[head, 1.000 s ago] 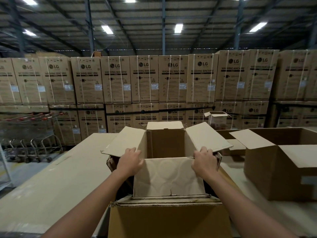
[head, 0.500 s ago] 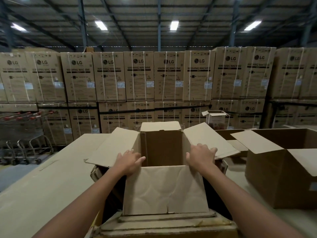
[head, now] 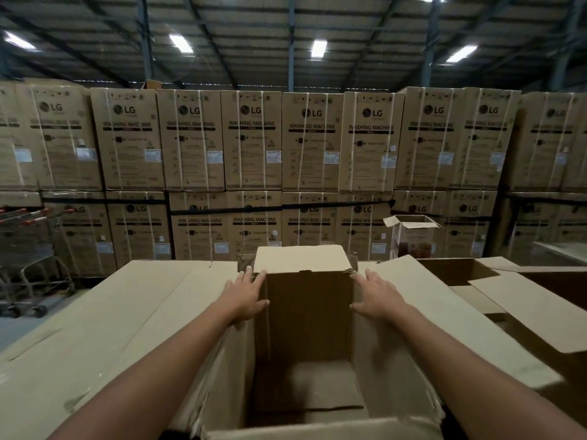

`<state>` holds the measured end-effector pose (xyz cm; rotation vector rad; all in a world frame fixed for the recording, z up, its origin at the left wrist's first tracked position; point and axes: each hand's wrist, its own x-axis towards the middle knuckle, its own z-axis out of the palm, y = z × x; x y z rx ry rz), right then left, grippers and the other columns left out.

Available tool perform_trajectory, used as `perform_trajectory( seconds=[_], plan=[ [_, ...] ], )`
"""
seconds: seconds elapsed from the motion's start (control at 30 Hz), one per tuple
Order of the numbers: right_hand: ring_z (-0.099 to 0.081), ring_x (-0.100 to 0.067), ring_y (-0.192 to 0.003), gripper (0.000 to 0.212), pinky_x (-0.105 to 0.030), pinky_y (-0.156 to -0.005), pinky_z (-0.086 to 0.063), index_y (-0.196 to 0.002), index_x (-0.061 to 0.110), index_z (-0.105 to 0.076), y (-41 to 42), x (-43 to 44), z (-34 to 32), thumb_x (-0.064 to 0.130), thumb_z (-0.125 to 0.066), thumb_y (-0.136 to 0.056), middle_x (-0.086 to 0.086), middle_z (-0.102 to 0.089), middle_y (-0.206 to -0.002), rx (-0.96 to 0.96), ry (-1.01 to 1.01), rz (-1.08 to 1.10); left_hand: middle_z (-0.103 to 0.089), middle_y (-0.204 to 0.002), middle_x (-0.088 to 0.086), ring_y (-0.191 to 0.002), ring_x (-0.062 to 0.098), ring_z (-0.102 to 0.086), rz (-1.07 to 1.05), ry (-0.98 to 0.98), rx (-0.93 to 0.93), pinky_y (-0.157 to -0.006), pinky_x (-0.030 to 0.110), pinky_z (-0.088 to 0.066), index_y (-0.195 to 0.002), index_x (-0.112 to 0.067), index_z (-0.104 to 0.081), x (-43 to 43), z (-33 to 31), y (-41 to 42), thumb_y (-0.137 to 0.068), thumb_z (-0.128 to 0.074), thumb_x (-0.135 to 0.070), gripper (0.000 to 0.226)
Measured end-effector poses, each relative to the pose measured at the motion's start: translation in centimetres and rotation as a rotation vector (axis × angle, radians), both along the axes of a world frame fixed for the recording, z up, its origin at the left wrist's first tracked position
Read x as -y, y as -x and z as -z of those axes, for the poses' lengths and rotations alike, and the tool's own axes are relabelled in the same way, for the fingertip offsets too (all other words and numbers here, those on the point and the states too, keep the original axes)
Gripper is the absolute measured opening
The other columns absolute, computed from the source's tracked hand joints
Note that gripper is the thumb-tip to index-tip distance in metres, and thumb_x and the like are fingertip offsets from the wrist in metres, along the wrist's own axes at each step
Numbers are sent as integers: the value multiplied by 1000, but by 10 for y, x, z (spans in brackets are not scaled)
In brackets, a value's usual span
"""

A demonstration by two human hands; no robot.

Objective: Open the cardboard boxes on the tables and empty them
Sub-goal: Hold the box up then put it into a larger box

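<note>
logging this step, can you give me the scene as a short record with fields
setting: warehouse, stacked printed washing machine cartons behind
work box: open brown cardboard box, flaps spread
box inside: only a loose cardboard sheet on the bottom shows
left hand: flat on left side flap, fingers open
right hand: flat on right side flap, fingers open
neighbour: second open brown box to the right
far left: metal shopping trolleys

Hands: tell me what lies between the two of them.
Head view: between the left hand and right hand lies the open box, its dark far wall and upright back flap.
</note>
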<state>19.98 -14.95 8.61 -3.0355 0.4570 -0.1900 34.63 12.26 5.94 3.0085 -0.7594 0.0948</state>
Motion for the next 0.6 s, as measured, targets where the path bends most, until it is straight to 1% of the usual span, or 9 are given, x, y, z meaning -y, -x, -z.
perform_trajectory(
  seconds=[0.07, 0.17, 0.2, 0.27, 0.33, 0.43, 0.5, 0.6],
  plan=[
    [-18, -31, -152, 86, -52, -121, -21, -159, 30, -18, -26, 6, 0, 49, -65, -90, -13, -15, -166, -18, 29, -7, 7, -167, 14, -154, 34, -3, 21, -19, 25, -122, 56, -12, -159, -29, 6, 10, 1, -21, -99, -49, -51, 85],
    [-14, -33, -153, 89, -59, -118, -19, -159, 35, -10, -55, 9, 3, 56, -61, -90, -9, -9, -168, -69, 116, 42, 4, -167, 13, -153, 37, -8, 73, -156, 83, -120, 60, -16, -158, -33, 8, 23, 8, -42, -97, -53, -46, 88],
    [-11, -34, -153, 90, -61, -117, -17, -159, 36, -8, -63, 11, 6, 59, -60, -89, -8, -6, -168, -86, 135, 63, 3, -167, 12, -152, 38, -11, 90, -199, 103, -119, 61, -17, -158, -35, 8, 26, 10, -48, -97, -53, -46, 87],
    [-6, -36, -154, 94, -65, -117, -11, -160, 36, -6, -75, 15, 12, 65, -58, -88, -8, -3, -169, -133, 150, 78, 2, -168, 9, -151, 38, -17, 105, -223, 98, -119, 61, -18, -158, -39, 7, 31, 11, -58, -98, -51, -44, 84],
    [-3, -37, -154, 94, -67, -116, -5, -160, 36, -11, -83, 21, 18, 71, -56, -85, -8, -4, -169, -180, 160, 77, 1, -168, 7, -150, 36, -21, 104, -211, 89, -119, 61, -18, -157, -41, 6, 33, 12, -68, -98, -51, -43, 82],
    [-4, -35, -154, 88, -67, -117, -2, -158, 37, -19, -88, 25, 17, 73, -52, -86, -6, -9, -168, -172, 117, 59, 2, -168, 7, -150, 35, -23, 87, -211, 84, -119, 61, -15, -157, -42, 6, 32, 9, -73, -99, -51, -40, 81],
    [-6, -32, -155, 81, -67, -118, -1, -156, 38, -26, -83, 25, 16, 72, -51, -87, -6, -12, -168, -150, 92, 42, 2, -168, 7, -150, 35, -21, 92, -199, 79, -120, 61, -15, -157, -42, 5, 32, 9, -68, -99, -51, -38, 81],
    [-8, -28, -155, 72, -64, -120, -1, -153, 38, -35, -69, 19, 13, 67, -52, -90, -7, -16, -167, -126, 70, 18, 1, -168, 9, -152, 36, -13, 86, -175, 82, -121, 60, -16, -158, -39, 3, 26, 6, -54, -98, -54, -38, 83]
  ],
)
